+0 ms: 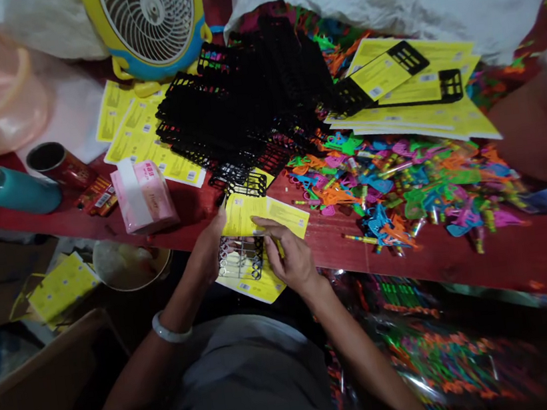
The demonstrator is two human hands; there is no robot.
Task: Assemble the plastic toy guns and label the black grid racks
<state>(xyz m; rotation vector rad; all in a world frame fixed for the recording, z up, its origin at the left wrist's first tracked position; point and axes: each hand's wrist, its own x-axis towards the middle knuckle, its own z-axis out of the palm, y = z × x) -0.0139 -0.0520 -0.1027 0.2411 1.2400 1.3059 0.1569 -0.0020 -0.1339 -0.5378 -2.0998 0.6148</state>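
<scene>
The yellow card [263, 214] sits at the near edge of the red worktop [461, 254], held between my two hands over a black grid tray [241, 258] that overhangs the edge toward my lap.

Going from the left: a teal bottle [12, 189] lies on its side, a dark cup [53, 160] stands just beside it, and a pink tissue pack [142, 195] stands near my left hand [211, 243]. That hand grips the left edge of the card and tray together, fingers closed on the pair, thumb up against the card's corner. My right hand [290, 256] lies on the card from the right side, forefinger stretched flat along its lower edge, the other fingers curled under; I cannot tell whether they pinch the tray from below.

As I judge it, the step goes well if I keep the left hand as the anchor and let the right forefinger press and slide the card square to the grid, so edges line up before I let go. A skewed card would likely snag on the grid.

Further right lie the stack of black trays [244, 101], the loose yellow cards [421, 101] and the heap of coloured plastic pieces [402, 188], well apart from my hands.
</scene>
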